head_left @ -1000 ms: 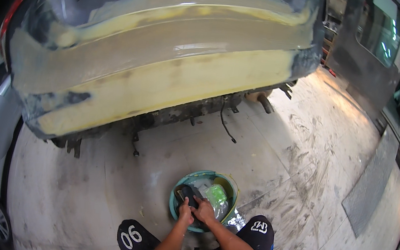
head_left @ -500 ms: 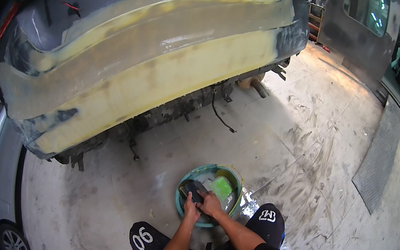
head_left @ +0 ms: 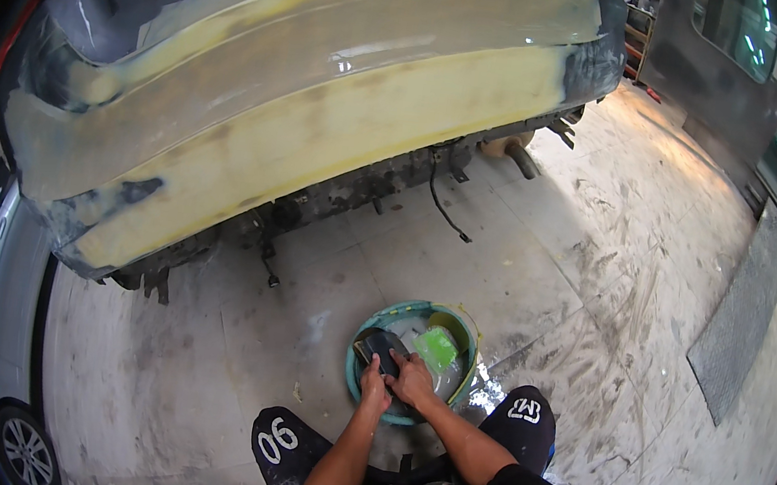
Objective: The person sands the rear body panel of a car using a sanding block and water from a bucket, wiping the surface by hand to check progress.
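Observation:
Over a teal bucket (head_left: pixel 353 366) on the floor, both of my hands grip a dark sanding block (head_left: pixel 384 344), apparently with dark sandpaper round it. My left hand (head_left: pixel 376 392) holds its near left side, fingers closed. From the right, my right hand (head_left: pixel 411 379) closes over its edge, the two hands almost touching. A bright green block-shaped pad (head_left: pixel 437 348) sits inside the bucket beside the sanding block, in cloudy water. Some of the sanding block's underside is hidden by my fingers.
A car's rear bumper (head_left: pixel 326 119), patched with yellowish filler, spans the upper left. From its underside hangs a black cable (head_left: pixel 446 206). A silver car (head_left: pixel 6 312) stands at left; a loose car door (head_left: pixel 719 79) and a grey mat (head_left: pixel 737 324) are at right.
My view has shifted slightly, so the bumper appears a little farther right and higher. Both hands still grip the sanding block over the bucket, with its top turned slightly.

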Demonstrator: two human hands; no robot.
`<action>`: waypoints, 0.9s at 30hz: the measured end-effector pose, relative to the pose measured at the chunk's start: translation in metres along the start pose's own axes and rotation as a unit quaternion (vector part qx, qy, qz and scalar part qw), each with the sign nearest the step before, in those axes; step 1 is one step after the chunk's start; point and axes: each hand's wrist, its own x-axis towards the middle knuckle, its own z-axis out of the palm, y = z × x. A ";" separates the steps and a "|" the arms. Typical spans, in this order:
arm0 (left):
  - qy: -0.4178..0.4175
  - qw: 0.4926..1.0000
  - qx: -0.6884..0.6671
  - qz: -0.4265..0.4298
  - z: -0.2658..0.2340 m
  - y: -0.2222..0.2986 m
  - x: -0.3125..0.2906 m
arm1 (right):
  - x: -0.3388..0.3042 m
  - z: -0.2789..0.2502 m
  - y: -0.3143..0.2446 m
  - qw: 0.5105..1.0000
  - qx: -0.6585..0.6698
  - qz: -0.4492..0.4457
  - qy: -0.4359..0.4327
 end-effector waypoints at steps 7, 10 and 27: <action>0.007 1.000 -0.007 0.021 0.015 0.009 -0.016 | 0.003 0.002 -0.001 0.999 -0.015 0.022 -0.020; 0.019 1.000 -0.002 0.018 0.013 0.007 -0.017 | 0.003 0.003 -0.001 0.999 -0.012 0.023 -0.019; -0.087 0.995 -0.025 0.044 -0.004 0.009 0.005 | 0.024 -0.002 0.020 0.980 0.192 0.001 -0.041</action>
